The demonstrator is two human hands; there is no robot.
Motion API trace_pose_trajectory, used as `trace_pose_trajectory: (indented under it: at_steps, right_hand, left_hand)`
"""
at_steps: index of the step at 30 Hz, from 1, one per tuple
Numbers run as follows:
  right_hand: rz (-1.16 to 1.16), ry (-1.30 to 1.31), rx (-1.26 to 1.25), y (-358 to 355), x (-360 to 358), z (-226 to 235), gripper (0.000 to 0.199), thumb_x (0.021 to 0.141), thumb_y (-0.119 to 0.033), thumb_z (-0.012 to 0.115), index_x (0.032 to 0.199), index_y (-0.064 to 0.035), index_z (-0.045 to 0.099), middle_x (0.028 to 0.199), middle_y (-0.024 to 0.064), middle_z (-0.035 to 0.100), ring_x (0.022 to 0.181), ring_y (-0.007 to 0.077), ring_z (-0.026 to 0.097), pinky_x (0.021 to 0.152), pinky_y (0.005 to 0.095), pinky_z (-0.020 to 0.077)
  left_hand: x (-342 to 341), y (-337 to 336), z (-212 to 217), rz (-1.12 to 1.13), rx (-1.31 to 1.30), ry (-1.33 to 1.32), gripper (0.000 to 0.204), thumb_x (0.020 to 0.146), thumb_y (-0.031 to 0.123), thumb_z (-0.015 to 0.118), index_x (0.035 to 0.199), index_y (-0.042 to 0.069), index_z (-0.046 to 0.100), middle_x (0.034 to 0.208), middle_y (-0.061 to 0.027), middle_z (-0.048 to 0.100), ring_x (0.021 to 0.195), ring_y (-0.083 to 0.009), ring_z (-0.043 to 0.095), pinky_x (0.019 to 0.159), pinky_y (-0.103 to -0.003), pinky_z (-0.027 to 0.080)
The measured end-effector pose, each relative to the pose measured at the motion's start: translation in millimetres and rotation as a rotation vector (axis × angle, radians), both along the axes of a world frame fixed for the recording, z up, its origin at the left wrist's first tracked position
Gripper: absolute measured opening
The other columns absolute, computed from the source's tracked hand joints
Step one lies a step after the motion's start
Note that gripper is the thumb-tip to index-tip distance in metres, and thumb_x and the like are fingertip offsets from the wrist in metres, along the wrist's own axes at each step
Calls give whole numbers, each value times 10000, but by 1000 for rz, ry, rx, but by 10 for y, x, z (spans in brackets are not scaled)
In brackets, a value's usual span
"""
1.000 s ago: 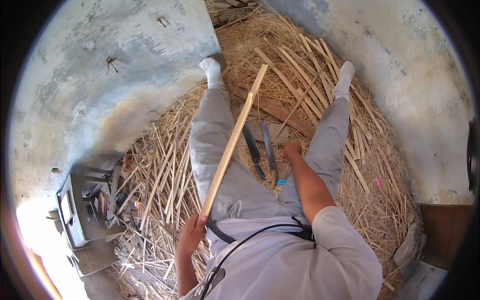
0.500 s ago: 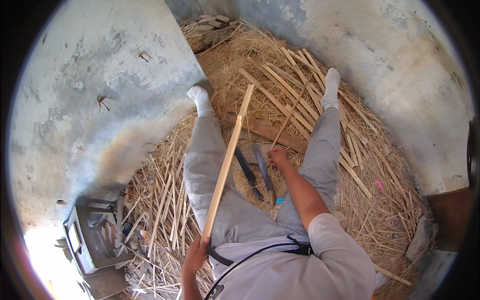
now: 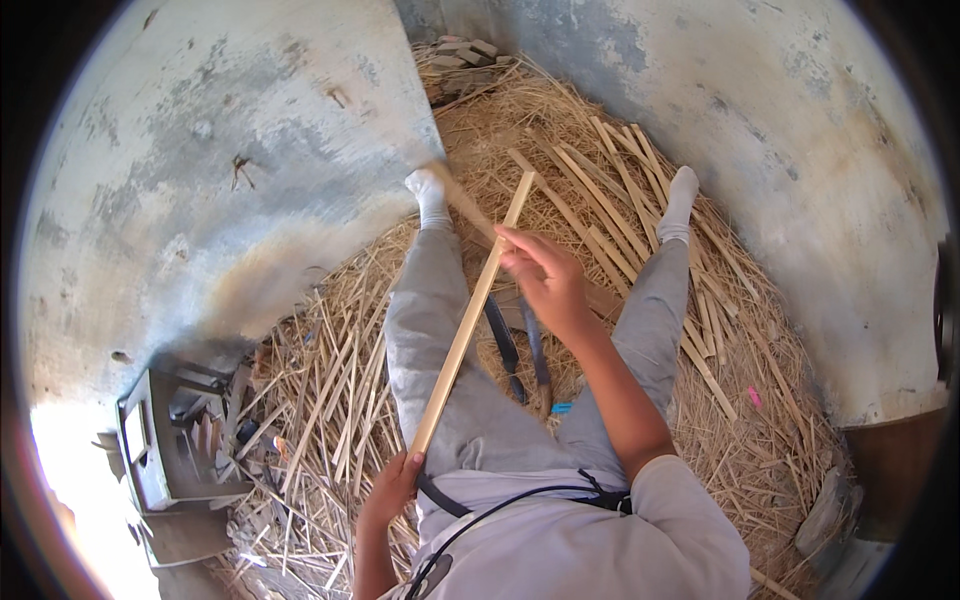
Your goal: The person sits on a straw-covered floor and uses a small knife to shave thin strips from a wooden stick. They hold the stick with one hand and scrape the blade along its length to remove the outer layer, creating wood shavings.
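Observation:
I sit on the floor with my legs spread over a litter of split cane strips (image 3: pixel 640 200). My left hand (image 3: pixel 392 487) grips the near end of a long pale wooden strip (image 3: pixel 470 320), which slants up across my left leg toward my left foot (image 3: pixel 430 190). My right hand (image 3: pixel 545 282) is raised beside the strip's upper half, closed on a brownish stick (image 3: pixel 465 205) that is motion-blurred. Two dark blades (image 3: pixel 520 350) lie on the floor between my knees.
Curved grey concrete walls (image 3: pixel 230 150) close in on the left and right. A grey metal box (image 3: pixel 165 445) with tools stands at the lower left. Stones (image 3: pixel 465 52) lie at the far end. A small blue piece (image 3: pixel 561 408) lies by my right thigh.
My right hand has lifted from the floor near the blades up to the strip's upper half, now with a blurred stick in it. The left hand keeps hold of the strip.

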State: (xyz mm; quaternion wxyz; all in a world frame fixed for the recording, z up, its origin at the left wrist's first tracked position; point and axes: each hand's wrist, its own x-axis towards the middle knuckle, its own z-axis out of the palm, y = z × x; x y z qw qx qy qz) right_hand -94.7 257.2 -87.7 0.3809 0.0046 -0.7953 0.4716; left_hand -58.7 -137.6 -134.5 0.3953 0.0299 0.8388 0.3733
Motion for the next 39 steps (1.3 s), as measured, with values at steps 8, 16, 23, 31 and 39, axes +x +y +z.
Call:
trace_pose_trajectory:
  at_steps: [8,16,23,31,39]
  right_hand:
    - [175,155,61,-372,172,265,162,987,-110,670,1118,-19,697,886,97,735,721,158,677,662,294,543]
    - [-53,-1317,-77,78,652,-2301,431,978,-369,659,870,42,731,736,176,729,684,245,753,617,376,596]
    - [-31,-1512,285,-297,809,-3090,399,871,-329,737,1083,7,766,1016,204,762,916,379,755,796,457,613]
    - [56,-1602,301,-223,656,-3296,472,816,-272,789,1222,-37,735,1194,177,737,1094,360,721,887,468,590]
    - [163,-1718,371,-263,620,-3173,468,810,-280,794,1214,-49,744,1192,166,741,1086,353,724,882,463,589]
  left_hand:
    - [86,-126,-25,70,-2,-102,464,1059,484,563,1002,24,570,702,-53,563,623,-162,534,595,-329,430]
    - [-52,-398,296,35,346,-167,252,975,103,731,1165,41,577,860,-13,672,728,-80,610,673,-228,465]
    - [57,-129,1117,-8,168,159,325,946,-2,683,1267,4,634,939,-66,710,864,-115,674,758,-243,527]
    - [-145,243,1550,176,307,739,237,969,-16,612,1197,-20,679,970,-102,724,866,-130,679,758,-277,535]
    - [-852,1289,1326,-171,540,944,298,999,143,656,1263,6,649,1111,-170,725,1045,-287,705,903,-374,543]
